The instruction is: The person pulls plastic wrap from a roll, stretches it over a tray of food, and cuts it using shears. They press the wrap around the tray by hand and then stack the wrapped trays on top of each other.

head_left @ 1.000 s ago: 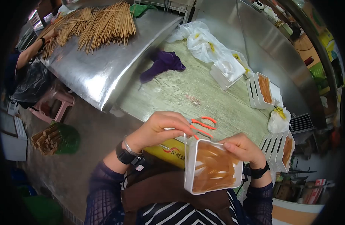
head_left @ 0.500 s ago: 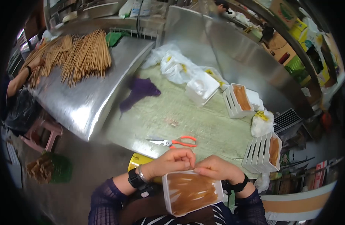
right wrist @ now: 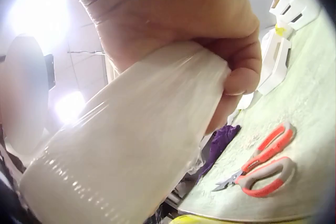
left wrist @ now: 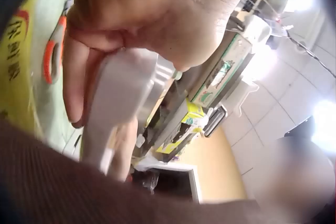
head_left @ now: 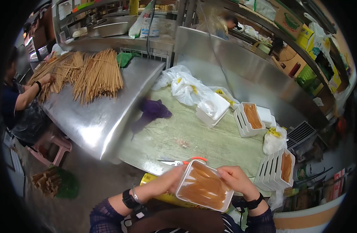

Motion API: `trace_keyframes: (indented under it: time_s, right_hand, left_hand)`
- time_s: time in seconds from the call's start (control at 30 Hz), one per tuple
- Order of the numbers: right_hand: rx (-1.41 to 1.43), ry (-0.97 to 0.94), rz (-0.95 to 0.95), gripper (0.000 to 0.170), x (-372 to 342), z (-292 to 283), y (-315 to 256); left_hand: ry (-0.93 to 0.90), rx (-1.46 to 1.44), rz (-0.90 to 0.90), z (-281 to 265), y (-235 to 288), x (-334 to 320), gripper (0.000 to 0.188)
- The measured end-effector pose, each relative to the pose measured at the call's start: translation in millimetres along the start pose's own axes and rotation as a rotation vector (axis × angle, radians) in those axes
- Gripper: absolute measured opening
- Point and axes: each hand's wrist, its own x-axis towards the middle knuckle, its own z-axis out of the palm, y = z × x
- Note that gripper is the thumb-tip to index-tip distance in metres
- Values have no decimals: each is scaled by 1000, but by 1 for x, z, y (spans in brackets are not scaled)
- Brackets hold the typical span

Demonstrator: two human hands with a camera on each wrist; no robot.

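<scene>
A white tray of brown strips is held between both hands above the table's near edge. The left hand grips its left side, partly hidden behind it in the head view; in the left wrist view the left hand has its fingers curled round the tray's side. On the opposite side the right hand pinches the rim, and the right wrist view shows the right hand bent round the tray. Orange-handled scissors lie on the table just beyond the tray.
Stacked trays stand at the table's right edge, more trays farther back. White bags and a purple cloth lie behind. A yellow box is beneath the left forearm. At left, another person handles sticks on a metal table.
The left hand has moved from the tray's top rim to its left side, and the right hand to its right side. The tray has tilted and shifted up in the head view.
</scene>
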Motion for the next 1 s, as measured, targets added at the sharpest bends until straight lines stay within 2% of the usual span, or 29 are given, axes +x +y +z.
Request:
trace_keyframes:
  time_s: [0.03, 0.07, 0.17, 0.2, 0.33, 0.43, 0.67, 0.73, 0.77, 0.83, 0.9, 0.93, 1.0]
  right_hand:
    - [-59, 18, 17, 26, 0, 2, -1]
    - [-90, -5, -36, 26, 0, 7, -2]
    - [-192, -80, -154, 27, 3, 19, -9]
    - [-226, -109, -158, 27, 4, 22, -14]
    - [-329, -158, -135, 26, 6, 25, -22]
    - [-388, -147, -185, 25, 6, 24, -26]
    - [-410, -142, -220, 26, 7, 32, -32]
    - [-359, -45, -388, 26, 12, 36, -23]
    - [-337, 42, -436, 27, 10, 37, -16]
    - [-340, -37, -245, 27, 5, 31, -13]
    - [-181, 10, -234, 25, -8, 19, -13]
    - [-133, 105, -171, 25, -21, 9, -5]
    - [-55, 243, -83, 25, -44, -10, 6]
  left_hand:
    - [-32, -22, -42, 9, 2, -9, 62]
    - [-40, -25, -28, 1, -19, -3, 63]
    - [58, -305, -191, -9, -28, 5, 61]
    - [37, -314, -245, -15, -27, 7, 57]
    - [19, -235, -168, -23, -31, 16, 47]
    - [-65, -148, -249, -31, -23, 24, 44]
    - [-264, 624, -56, -28, 4, 29, 36]
    - [-416, 775, -9, -33, 4, 41, 35]
    - [-372, 632, 15, -29, 6, 42, 36]
    - [-310, 379, 1, -22, 13, 39, 44]
    - [-156, 152, -33, -11, 16, 39, 46]
    - [-116, 82, 134, -9, 7, 44, 47]
    - [51, 102, 179, -12, -1, 43, 43]
